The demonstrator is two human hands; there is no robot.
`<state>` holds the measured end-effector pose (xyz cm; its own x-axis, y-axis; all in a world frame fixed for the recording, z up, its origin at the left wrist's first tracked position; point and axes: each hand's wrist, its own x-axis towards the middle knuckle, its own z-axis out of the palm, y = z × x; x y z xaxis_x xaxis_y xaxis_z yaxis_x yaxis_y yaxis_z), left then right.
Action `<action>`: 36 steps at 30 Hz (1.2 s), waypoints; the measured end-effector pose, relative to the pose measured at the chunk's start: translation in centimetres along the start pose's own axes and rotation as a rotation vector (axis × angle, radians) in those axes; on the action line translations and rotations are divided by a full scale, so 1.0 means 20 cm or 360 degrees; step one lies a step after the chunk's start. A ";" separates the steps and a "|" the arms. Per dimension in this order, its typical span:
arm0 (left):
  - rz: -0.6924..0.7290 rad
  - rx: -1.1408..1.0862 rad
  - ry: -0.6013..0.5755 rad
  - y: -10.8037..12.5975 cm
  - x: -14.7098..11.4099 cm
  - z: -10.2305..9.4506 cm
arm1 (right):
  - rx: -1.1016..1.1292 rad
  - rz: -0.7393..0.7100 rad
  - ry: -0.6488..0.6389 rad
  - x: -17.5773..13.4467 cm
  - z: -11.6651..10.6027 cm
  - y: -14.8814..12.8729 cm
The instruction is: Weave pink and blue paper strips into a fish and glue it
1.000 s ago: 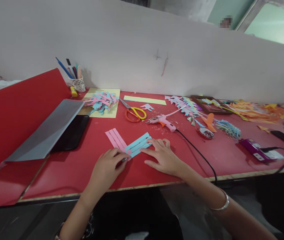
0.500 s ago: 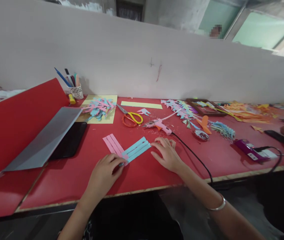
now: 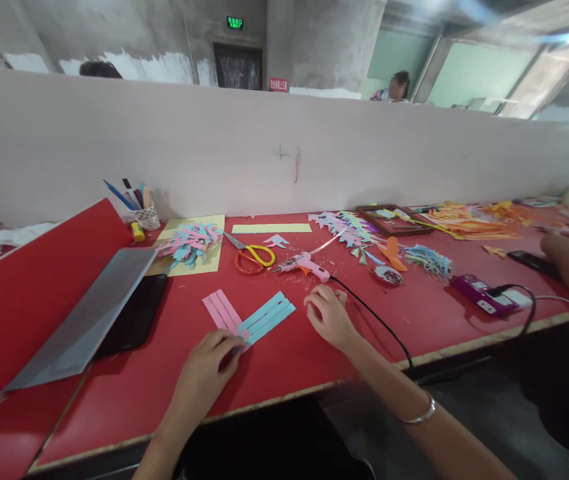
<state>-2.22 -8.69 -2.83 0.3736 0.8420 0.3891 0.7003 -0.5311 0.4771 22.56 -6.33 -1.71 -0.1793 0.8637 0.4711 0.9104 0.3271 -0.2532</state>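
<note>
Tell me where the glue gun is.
In the head view, the pink glue gun lies on the red table, just right of the scissors, beyond the right hand.

In front of the glue gun [image 3: 305, 263], bare table [image 3: 289, 363] leaves a narrow passage between the paper strips [image 3: 273, 324] and the right hand [image 3: 331, 315]. Scissors [image 3: 245, 249] block its left; its cord [image 3: 377, 315] crosses the right.

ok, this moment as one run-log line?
left hand: touching paper strips | right hand: apart from them | glue gun: lying on table
</note>
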 end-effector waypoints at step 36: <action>0.0227 0.0047 -0.0640 -0.10 0.44 0.07 | -0.0626 0.0399 -0.0623 0.39 -0.10 0.14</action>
<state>0.54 -0.09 -1.33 0.6714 0.7331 0.1086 0.6393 -0.6471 0.4154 24.42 0.51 2.89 0.0024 0.9973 0.0731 0.9987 -0.0061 0.0504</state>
